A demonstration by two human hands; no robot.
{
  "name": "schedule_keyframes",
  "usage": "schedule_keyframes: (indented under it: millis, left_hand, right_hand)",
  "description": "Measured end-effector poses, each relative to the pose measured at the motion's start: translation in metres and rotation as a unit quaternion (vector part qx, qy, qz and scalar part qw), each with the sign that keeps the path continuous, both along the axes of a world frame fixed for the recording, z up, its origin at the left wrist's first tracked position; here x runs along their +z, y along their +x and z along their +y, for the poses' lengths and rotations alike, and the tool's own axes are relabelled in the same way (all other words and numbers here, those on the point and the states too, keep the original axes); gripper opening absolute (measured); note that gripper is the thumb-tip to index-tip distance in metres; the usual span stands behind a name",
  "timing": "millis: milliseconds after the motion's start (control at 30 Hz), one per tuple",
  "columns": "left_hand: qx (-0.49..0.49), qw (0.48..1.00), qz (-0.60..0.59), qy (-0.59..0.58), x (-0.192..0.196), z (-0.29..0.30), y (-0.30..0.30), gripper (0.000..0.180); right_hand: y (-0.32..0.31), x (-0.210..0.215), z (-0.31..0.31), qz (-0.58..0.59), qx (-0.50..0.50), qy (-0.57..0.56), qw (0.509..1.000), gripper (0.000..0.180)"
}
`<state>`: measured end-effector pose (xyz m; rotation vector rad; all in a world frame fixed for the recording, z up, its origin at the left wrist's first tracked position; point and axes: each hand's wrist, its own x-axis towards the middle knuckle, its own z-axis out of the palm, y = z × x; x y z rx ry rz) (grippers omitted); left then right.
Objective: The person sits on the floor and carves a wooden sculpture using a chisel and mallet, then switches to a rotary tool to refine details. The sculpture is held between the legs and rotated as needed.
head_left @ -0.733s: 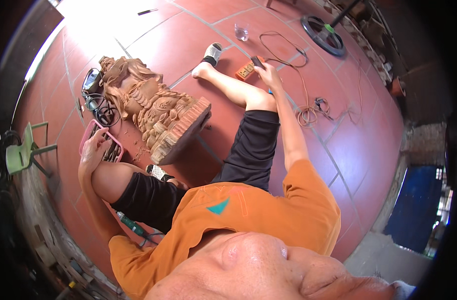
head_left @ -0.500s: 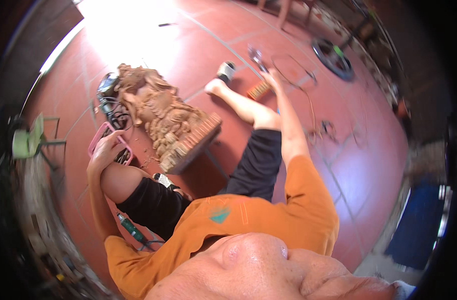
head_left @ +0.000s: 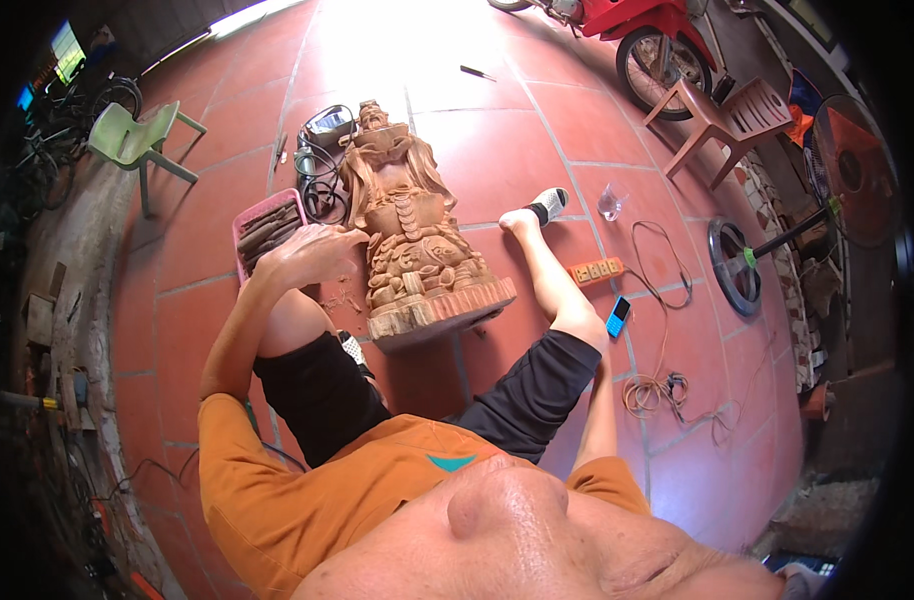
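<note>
The left hand [head_left: 302,255] is hanging bare at ten o'clock of the view, above the left knee, its fingers loosely spreading and slightly curling toward the carved wooden statue [head_left: 405,215]; whether the fingertips are touching it, I cannot tell. The statue is lying on its back on the red tiled floor [head_left: 202,320], just off centre toward eleven o'clock, its flat base facing six. Beyond the hand, a pink basket [head_left: 242,225] is holding a bundle of brown sticklike tools [head_left: 270,230], and a black-corded device [head_left: 327,165], perhaps a power tool, is lying at the statue's ten o'clock. The right forearm [head_left: 599,410] is running up behind the right knee at four o'clock; the right hand is hiding there, so its state I cannot tell. Near that knee, a blue keypad phone [head_left: 618,317] is lying at three o'clock, below an orange power strip [head_left: 597,270], while a clear glass [head_left: 611,203] is standing at two.
</note>
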<state>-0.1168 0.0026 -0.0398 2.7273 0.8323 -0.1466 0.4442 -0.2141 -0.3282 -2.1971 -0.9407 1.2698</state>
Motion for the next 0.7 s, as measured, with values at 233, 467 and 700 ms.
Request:
schedule_keyframes:
  millis: [233, 467, 700]
  left_hand:
    - [0.079, 0.995, 0.027, -0.049, 0.017, -0.008, 0.022, 0.052]
    - [0.082, 0.996, 0.009, -0.027, 0.003, -0.001, 0.007, 0.054]
    - [0.092, 0.996, -0.002, -0.022, 0.003, -0.002, 0.004, 0.051]
  right_hand:
    - [-0.045, -0.007, 0.068, 0.029, -0.016, 0.075, 0.997, 0.04]
    - [-0.068, 0.01, 0.14, 0.038, -0.024, 0.15, 0.988, 0.04]
    - [-0.07, -0.004, 0.138, 0.045, -0.024, 0.131, 0.99, 0.039]
